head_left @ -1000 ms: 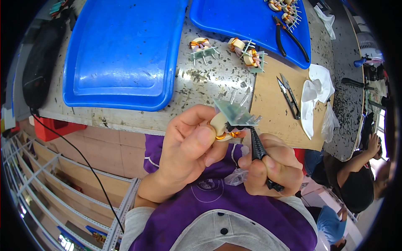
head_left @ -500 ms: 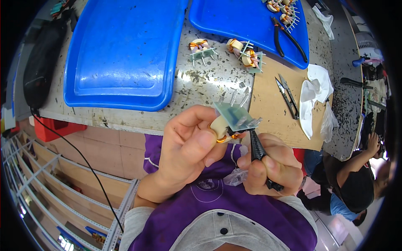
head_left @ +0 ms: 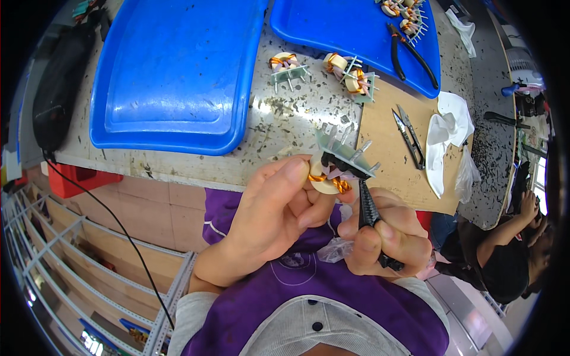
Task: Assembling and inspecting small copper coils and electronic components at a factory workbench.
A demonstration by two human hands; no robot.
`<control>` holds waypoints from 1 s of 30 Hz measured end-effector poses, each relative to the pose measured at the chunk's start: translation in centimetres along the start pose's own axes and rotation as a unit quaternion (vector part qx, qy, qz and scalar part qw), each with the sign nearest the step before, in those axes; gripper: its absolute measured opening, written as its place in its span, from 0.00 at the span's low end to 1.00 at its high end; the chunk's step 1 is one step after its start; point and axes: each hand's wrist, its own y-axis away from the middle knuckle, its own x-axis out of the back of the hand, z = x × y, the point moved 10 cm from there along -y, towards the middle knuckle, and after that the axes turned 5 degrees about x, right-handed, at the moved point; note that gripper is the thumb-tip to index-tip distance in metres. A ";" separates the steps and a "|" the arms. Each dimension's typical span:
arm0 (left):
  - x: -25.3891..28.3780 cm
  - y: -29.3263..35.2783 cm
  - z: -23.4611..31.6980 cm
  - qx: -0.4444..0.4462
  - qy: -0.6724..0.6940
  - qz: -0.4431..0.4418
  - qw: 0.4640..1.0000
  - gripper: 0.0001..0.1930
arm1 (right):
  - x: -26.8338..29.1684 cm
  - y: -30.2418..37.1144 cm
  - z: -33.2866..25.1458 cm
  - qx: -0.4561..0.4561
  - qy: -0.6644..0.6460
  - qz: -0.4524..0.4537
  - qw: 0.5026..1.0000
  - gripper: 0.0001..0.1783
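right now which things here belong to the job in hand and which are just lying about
Likely in the job:
- coil board, in the left hand
- black pointed tool, in the right hand
- similar coil boards beyond the hands

Apparently lying by:
- pliers
- snips
- white cloth

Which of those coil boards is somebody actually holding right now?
The coil board pinched in the left hand, beside the black tool in the right hand; no hand touches the others.

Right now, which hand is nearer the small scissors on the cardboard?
Right. The right hand, gripping a black tool, is below-left of the scissors in view; the left hand, holding a coil, is farther left.
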 end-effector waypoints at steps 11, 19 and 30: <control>-0.1 0.0 -0.4 0.025 0.017 -0.007 1.000 0.25 | -0.4 0.4 0.3 -0.002 -0.016 -0.010 1.000 0.27; 0.1 0.0 -0.7 0.039 0.014 -0.010 0.999 0.25 | -0.3 0.3 0.2 0.000 0.006 0.013 1.000 0.27; 0.4 0.5 -1.6 0.081 0.044 0.015 0.996 0.22 | 0.6 0.3 0.5 0.005 -0.056 0.023 0.998 0.22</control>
